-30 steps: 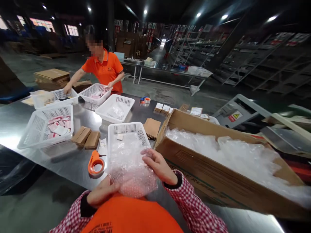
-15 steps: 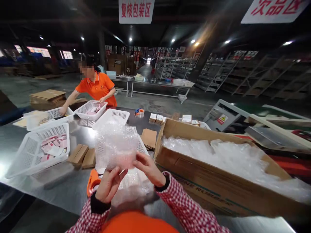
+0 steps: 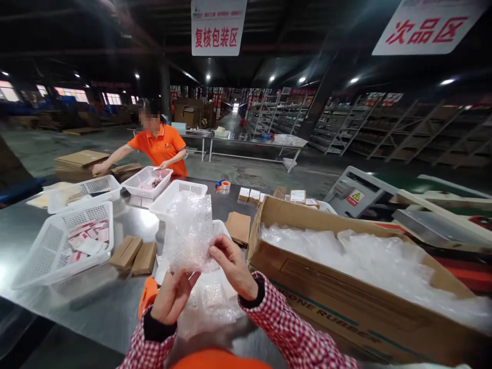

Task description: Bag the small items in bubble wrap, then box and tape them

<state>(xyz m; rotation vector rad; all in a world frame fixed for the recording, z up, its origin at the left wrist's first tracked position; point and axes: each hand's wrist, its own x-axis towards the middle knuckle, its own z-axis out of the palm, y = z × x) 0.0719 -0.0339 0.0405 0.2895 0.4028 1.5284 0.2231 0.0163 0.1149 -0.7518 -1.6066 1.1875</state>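
Observation:
A clear bubble wrap bag (image 3: 189, 225) is held up in front of me, with a faint pinkish tint in its lower part. My left hand (image 3: 173, 296) pinches its bottom edge, and my right hand (image 3: 233, 266) grips its lower right side between thumb and fingers. What lies inside the bag cannot be made out clearly. Below my hands, more bubble wrap (image 3: 211, 305) rests on the metal table (image 3: 96, 302). Just left of my left hand is an orange tape dispenser (image 3: 147, 294), partly hidden by it.
On the right stands a large cardboard box (image 3: 307, 277) full of clear bags. White baskets (image 3: 42, 256) and small brown cartons (image 3: 144, 259) are on the left. Flat brown cardboard (image 3: 238, 227) lies beside the box. Across the table, a co-worker in orange (image 3: 163, 146) reaches toward stacked cardboard (image 3: 79, 159).
The bubble wrap bag has narrowed and turned between my hands, both still gripping it. The co-worker's hand has moved from a basket to the stacked cardboard. My view has tilted slightly up.

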